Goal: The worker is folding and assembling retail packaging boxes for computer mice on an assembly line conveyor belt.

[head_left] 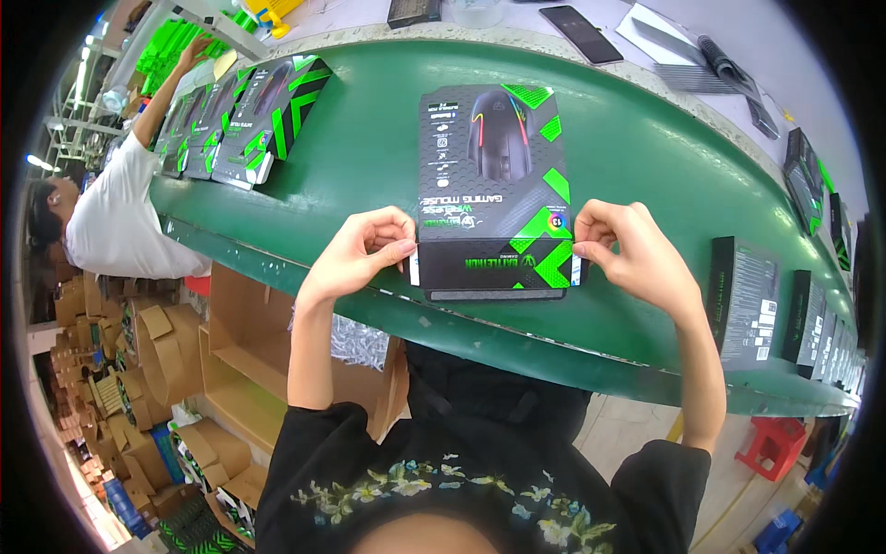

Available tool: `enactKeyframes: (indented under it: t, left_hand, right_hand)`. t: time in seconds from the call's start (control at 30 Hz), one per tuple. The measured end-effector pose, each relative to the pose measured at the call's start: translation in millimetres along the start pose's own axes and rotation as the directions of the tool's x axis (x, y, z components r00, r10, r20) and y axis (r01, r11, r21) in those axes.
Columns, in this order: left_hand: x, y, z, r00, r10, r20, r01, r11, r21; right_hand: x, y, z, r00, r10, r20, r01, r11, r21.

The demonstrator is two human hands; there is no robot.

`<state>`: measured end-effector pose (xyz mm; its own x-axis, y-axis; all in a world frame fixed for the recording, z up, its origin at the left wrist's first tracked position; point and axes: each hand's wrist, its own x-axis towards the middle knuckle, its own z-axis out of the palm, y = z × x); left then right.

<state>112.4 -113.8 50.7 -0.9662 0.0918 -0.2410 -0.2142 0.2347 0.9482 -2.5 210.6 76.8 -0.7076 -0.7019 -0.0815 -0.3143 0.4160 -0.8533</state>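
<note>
A black and green mouse box point(498, 175) lies on the green work surface in front of me, its printed mouse picture facing up. Its end flap point(484, 266) points toward me and a narrow tuck edge shows along the near side. My left hand point(367, 251) pinches the box at its near left corner, where a pale side flap shows. At the near right corner my right hand point(628, 249) is closed in the same way, thumb and fingertips on the other side flap. What lies inside the box is hidden.
Several similar boxes point(268, 120) stand at the left, beside a co-worker point(111, 217) in white reaching past them. More dark boxes point(746, 305) line the surface at right. A phone point(580, 33) rests on the far ledge. Open cartons point(249, 323) sit below the left edge.
</note>
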Motion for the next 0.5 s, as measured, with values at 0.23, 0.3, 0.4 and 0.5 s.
enactKeyframes:
  t: [0.23,0.3,0.4,0.5]
  left_hand:
    - [-3.2,10.9,24.2,0.987,0.141,-0.076,-0.115,0.953,0.281]
    - [-6.9,8.0,26.9,0.936,0.320,-0.149,-0.214,0.851,0.480]
    - [-4.1,-10.8,30.8,0.881,0.430,-0.196,-0.322,0.850,0.417]
    - [-12.8,-11.4,27.8,0.955,0.175,-0.240,-0.163,0.984,0.068]
  right_hand:
    - [-9.2,-2.1,3.0,0.999,-0.019,0.042,0.027,0.979,-0.203]
    - [-18.3,-5.9,9.2,0.998,-0.061,-0.022,0.050,0.941,-0.336]
    - [-32.9,-8.4,18.7,0.971,-0.201,-0.133,0.125,0.892,-0.434]
    - [-50.7,-21.2,25.2,0.898,-0.367,-0.242,0.198,0.829,-0.523]
